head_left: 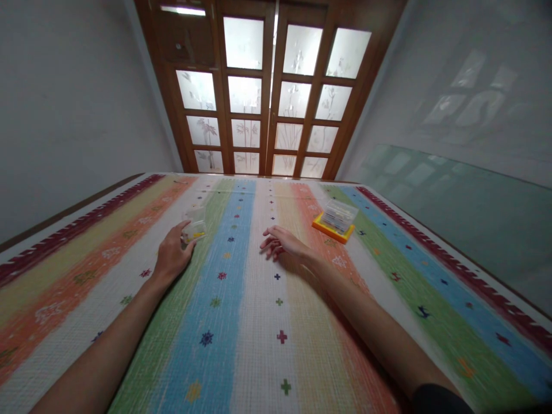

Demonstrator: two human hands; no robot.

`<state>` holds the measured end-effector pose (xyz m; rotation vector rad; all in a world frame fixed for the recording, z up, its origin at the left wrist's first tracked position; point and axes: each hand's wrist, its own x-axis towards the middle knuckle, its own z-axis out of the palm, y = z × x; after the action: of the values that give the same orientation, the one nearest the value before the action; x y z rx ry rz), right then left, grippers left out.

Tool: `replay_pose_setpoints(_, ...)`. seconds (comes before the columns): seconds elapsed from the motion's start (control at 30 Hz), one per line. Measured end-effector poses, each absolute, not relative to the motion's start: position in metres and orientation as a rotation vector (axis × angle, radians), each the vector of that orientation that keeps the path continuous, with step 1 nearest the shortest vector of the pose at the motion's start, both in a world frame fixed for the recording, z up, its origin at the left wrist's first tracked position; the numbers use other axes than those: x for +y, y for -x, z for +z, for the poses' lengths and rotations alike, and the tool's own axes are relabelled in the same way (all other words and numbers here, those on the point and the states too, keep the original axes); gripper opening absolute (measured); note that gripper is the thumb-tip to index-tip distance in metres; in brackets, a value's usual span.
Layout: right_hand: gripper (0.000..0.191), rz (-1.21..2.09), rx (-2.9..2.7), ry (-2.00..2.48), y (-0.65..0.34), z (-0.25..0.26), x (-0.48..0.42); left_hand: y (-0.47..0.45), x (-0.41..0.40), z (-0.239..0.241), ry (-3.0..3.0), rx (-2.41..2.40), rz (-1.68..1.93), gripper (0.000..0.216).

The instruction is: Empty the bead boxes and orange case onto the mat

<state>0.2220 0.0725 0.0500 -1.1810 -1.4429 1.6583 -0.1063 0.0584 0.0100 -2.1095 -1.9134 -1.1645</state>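
Observation:
My left hand [172, 251] is closed around the near side of a small clear plastic box [195, 229], thumb on its right and fingers on its left. The box's clear lid stands raised at the back, and something yellow lies low inside it. My right hand [282, 241] hovers over or rests on the cloth near the middle, fingers loosely stretched to the left, with nothing seen in them. Right of it sits a yellow-orange case [334, 225] with a clear lid [340, 213] tilted up; grey, thin pieces inside are too small to name.
A striped, colourful cloth [215, 322] covers the table. Wooden doors with frosted panes [245, 95] stand beyond its far edge. White walls rise at left and right, and a pale green glass panel [457, 213] leans along the right side.

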Motion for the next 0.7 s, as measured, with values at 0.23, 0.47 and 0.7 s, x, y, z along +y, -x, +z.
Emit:
replay_pose_setpoints(0.23,0.019,1.687,-1.487,1.184,-0.226,0.049,0.076,0.12,0.063,0.006,2.216,-1.546,-0.863,0.043)
replay_pose_setpoints(0.47,0.023,1.687,-1.499,1.178,-0.226,0.044,0.078,0.127,0.066,0.004,2.259,-1.352,-0.742,0.042)
replay_pose_setpoints(0.7,0.028,1.688,-1.647,1.097,-0.235,0.053,0.078,0.133,0.063,0.007,2.218,-1.339,-0.803,0.041)
